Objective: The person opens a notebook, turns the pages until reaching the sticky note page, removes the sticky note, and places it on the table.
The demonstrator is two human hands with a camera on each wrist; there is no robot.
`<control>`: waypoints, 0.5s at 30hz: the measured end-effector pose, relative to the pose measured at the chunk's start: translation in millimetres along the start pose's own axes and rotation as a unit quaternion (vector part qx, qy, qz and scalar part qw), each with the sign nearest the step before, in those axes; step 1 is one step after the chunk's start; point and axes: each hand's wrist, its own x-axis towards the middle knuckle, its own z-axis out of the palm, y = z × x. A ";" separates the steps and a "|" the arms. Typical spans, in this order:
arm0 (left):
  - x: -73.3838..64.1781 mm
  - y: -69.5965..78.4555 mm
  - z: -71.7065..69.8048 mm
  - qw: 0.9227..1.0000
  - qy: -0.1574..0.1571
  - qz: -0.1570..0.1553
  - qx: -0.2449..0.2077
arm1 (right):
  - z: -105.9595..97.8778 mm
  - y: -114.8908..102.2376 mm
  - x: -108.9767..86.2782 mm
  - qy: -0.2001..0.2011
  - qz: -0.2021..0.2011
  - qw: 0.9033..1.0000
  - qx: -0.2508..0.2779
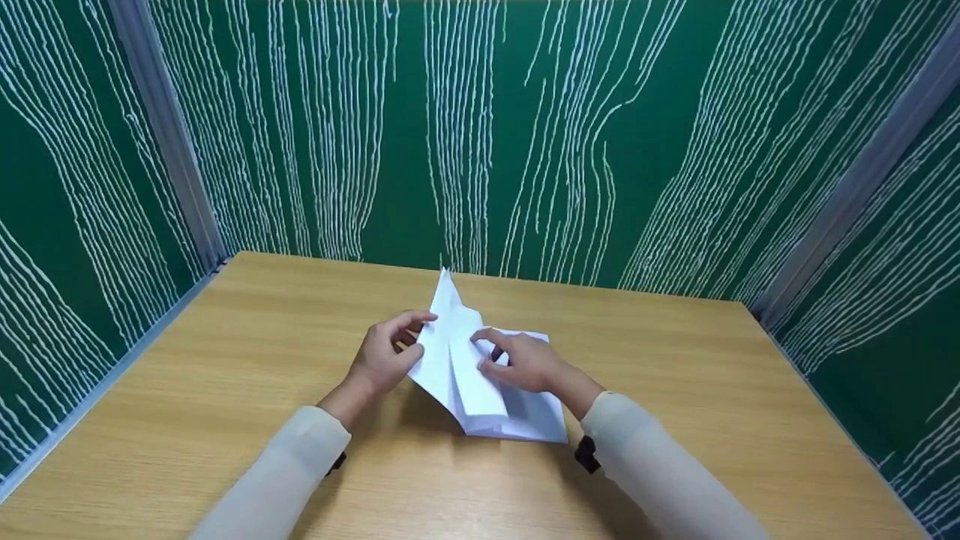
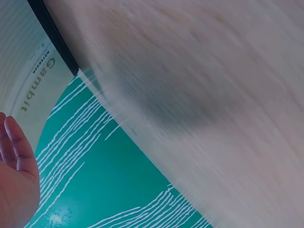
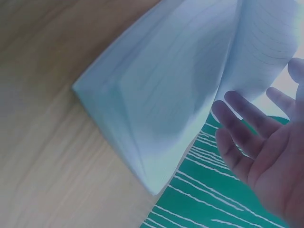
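A white paper (image 1: 469,375) folded into a long, pointed shape lies across the middle of the table, its narrow tip aimed away from me. My left hand (image 1: 386,351) holds its raised left edge, thumb and index finger at the paper. From the other side my right hand (image 1: 525,361) touches the standing middle flap with index finger and thumb tips set apart. In the right wrist view, that hand's (image 3: 266,152) loosely bent fingers overlap the lined paper (image 3: 166,95). Only part of my left hand (image 2: 16,175) shows in the left wrist view, beside paper printed "Gambit" (image 2: 40,85).
A wooden table (image 1: 262,420) carries the paper. Green panels (image 1: 405,150) with wavy white lines enclose its back and sides, and grey posts (image 1: 169,135) stand at the back corners. The paper's flat right part (image 1: 536,412) spreads under my right hand.
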 end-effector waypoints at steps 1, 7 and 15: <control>0.3 -1.1 0.2 1.000 0.000 0.002 0.002 | 0.4 -1.4 0.2 0.001 -0.002 1.000 0.000; 1.0 -2.2 -0.6 1.000 -0.001 0.011 -0.002 | 2.9 -8.6 1.8 0.003 -0.029 1.000 -0.008; -0.1 -0.1 -1.5 1.000 -0.003 -0.002 -0.002 | 4.7 -15.9 1.9 -0.008 -0.048 0.999 -0.014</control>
